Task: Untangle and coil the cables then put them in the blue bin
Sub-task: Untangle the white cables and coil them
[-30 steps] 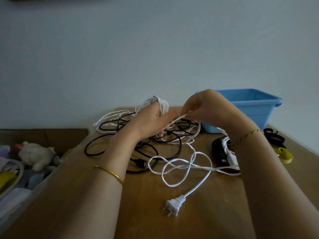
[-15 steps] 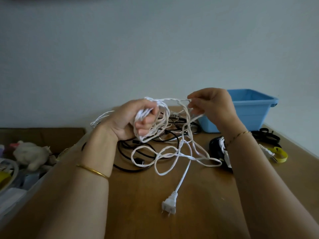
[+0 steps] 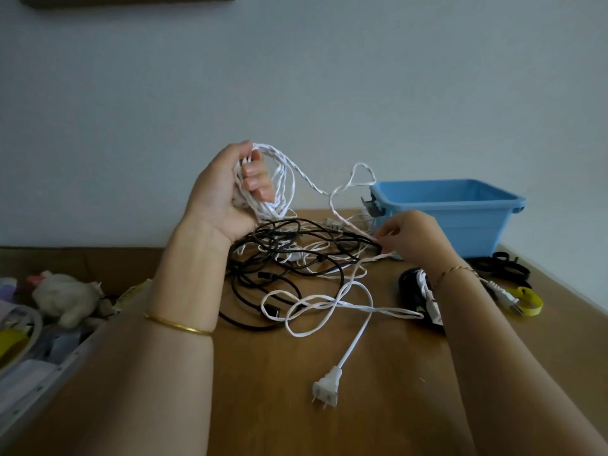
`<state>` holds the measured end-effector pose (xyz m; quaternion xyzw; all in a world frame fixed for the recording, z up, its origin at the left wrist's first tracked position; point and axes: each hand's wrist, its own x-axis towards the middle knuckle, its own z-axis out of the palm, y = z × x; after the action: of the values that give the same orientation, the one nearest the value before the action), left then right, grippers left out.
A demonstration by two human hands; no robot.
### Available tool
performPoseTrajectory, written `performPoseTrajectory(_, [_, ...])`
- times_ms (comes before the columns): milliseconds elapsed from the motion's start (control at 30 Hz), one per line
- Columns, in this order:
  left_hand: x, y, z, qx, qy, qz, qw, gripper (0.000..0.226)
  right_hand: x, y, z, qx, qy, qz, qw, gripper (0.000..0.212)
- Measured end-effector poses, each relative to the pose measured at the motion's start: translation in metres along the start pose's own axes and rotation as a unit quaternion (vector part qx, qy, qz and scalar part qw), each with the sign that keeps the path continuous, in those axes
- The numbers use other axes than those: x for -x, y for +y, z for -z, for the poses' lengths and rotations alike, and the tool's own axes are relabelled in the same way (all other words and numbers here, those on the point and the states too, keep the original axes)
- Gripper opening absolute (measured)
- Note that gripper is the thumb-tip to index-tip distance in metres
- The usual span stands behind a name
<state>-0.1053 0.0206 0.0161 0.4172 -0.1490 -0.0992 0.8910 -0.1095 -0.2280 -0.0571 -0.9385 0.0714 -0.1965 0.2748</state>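
Two hands are working one white cable (image 3: 283, 179): the left hand (image 3: 227, 195) is clenching a bunch of its loops above the worktop's (image 3: 263, 406) far edge, and the right hand (image 3: 414, 238) is pinching a white strand beside the blue bin (image 3: 460, 205). Light, limp and springy, it is probably snagging on the black cable (image 3: 263, 251); holding close to the bundle, not the plug (image 3: 325, 388), is looking wisest.

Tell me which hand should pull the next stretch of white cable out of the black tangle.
The right hand. It sits low at the black cables, fingers pinching a white strand there; the left hand is raised and full, gripping the white coil.
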Motion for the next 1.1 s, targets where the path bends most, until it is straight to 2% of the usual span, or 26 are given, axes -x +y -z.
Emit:
performPoseTrajectory(133, [-0.011,0.021,-0.045,-0.001,0.021,-0.039,0.999,0.032,0.008,-0.031,0.010,0.063,-0.020,0.052,0.996,0.016])
performPoseTrajectory(267, [-0.017,0.051,-0.104,-0.015,-0.009,-0.037,0.999,0.035,0.010,-0.069,0.039,0.126,-0.016,0.109,0.986,0.016])
performPoseTrajectory(300, [-0.019,0.056,-0.117,-0.011,-0.013,-0.031,0.999,0.036,0.010,-0.078,0.048,0.090,-0.030,0.127,0.987,0.016])
performPoseTrajectory(367, [-0.020,0.070,-0.143,-0.017,-0.012,-0.035,0.999,0.036,0.014,-0.099,0.072,-0.076,-0.076,0.140,0.984,0.021])
performPoseTrajectory(433, [-0.021,0.082,-0.166,-0.042,-0.001,-0.048,0.998,0.034,0.020,-0.117,0.095,-0.287,-0.129,0.117,0.942,0.024])
performPoseTrajectory(500, [-0.020,0.094,-0.188,-0.061,0.006,-0.064,0.996,0.033,0.021,-0.133,0.119,-0.489,-0.164,0.073,0.853,0.017])
performPoseTrajectory(567, [-0.016,0.106,-0.209,-0.075,0.012,-0.090,0.993,0.033,0.018,-0.148,0.145,-0.622,-0.148,0.012,0.769,0.010])
performPoseTrajectory(600, [-0.014,0.111,-0.216,-0.078,0.018,-0.104,0.991,0.034,0.016,-0.153,0.155,-0.643,-0.117,-0.015,0.757,0.012])
performPoseTrajectory(700, [-0.005,0.130,-0.237,-0.076,0.036,-0.143,0.986,0.034,0.006,-0.164,0.184,-0.576,0.019,-0.017,0.817,0.020])
performPoseTrajectory(833, [0.001,0.148,-0.256,-0.077,0.046,-0.185,0.979,0.031,-0.011,-0.172,0.207,-0.503,0.126,0.035,0.854,0.022])
performPoseTrajectory(933, [0.004,0.154,-0.266,-0.107,0.059,-0.215,0.969,0.031,-0.024,-0.180,0.217,-0.314,0.221,0.064,0.921,0.016])
performPoseTrajectory(1000, [0.004,0.158,-0.272,-0.138,0.068,-0.243,0.958,0.031,-0.027,-0.189,0.227,-0.190,0.253,0.062,0.947,0.013])
performPoseTrajectory(1100, [0.007,0.166,-0.280,-0.167,0.076,-0.280,0.942,0.027,-0.031,-0.204,0.245,-0.188,0.228,0.073,0.952,0.020])
